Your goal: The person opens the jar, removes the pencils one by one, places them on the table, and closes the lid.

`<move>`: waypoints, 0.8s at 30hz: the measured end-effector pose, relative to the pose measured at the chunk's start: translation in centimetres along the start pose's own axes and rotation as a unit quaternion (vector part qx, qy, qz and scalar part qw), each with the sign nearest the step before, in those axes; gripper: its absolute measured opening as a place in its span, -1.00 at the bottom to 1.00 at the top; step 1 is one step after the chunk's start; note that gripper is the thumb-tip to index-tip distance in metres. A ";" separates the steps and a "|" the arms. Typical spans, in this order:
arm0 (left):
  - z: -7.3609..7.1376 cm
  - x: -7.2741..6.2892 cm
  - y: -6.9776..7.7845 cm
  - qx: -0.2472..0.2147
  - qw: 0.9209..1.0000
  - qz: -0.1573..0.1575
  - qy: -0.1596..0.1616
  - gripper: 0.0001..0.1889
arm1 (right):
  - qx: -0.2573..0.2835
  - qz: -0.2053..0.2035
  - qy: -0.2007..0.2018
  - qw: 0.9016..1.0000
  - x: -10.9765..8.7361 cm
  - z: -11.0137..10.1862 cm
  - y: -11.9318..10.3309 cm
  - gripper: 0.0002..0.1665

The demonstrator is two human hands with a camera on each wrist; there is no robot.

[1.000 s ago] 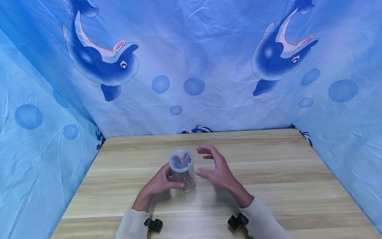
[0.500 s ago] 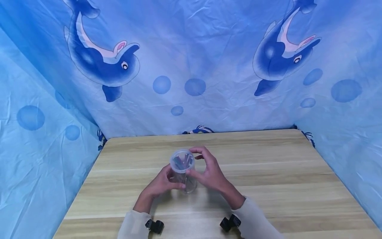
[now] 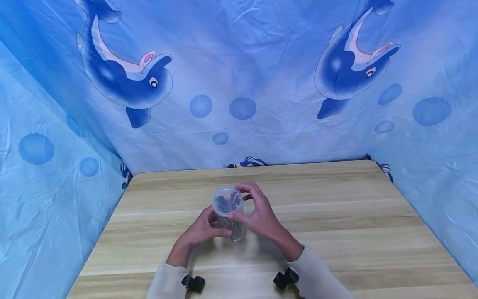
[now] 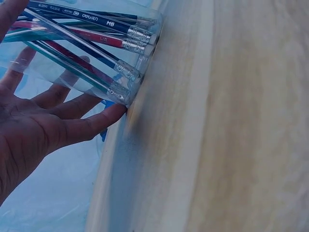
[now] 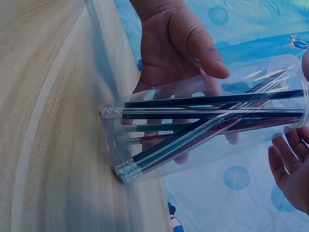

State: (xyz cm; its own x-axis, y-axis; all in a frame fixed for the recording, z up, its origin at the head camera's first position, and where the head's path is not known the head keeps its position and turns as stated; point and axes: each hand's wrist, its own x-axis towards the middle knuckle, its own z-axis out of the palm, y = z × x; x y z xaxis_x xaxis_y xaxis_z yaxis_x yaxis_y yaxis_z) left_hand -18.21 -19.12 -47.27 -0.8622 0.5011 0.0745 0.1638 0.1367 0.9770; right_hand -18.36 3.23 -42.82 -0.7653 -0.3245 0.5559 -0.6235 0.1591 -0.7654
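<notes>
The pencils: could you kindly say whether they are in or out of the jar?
In: the right wrist view shows the pencils inside the clear jar, eraser ends down.

Blue curtain [image 3: 280, 133] — printed dolphins [image 3: 119, 77] — behind wood-grain table [image 3: 336, 207].

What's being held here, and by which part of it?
A clear, cylindrical plastic jar of red, green and dark pencils: the left grip is round its side, the right grip holds its top rim.
</notes>
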 end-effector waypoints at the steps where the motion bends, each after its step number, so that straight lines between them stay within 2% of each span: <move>1: 0.0 0.0 0.0 -0.001 1.000 -0.001 0.001 -0.09 | 0.000 0.001 0.002 1.000 0.0 0.0 0.0 -0.21; 6: 0.0 0.0 0.0 -0.003 1.000 -0.002 0.002 -0.09 | 0.000 0.003 0.012 1.000 0.1 0.0 0.0 -0.23; 15: 0.1 0.1 -0.1 0.003 1.000 0.002 0.004 -0.11 | 0.034 0.012 0.010 0.999 0.2 0.0 0.3 -0.24; 24: 0.1 0.1 0.0 0.005 1.000 -0.005 0.012 -0.11 | 0.027 0.021 -0.007 0.999 0.0 0.4 0.6 -0.10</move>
State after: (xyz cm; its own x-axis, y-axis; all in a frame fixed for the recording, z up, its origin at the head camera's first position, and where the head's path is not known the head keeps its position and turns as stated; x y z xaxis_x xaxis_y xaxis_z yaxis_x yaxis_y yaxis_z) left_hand -18.23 -18.96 -47.33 -0.8750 0.4792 0.0687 0.1595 0.1514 0.9755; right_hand -18.71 2.90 -43.42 -0.7887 -0.3307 0.5183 -0.5803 0.1221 -0.8052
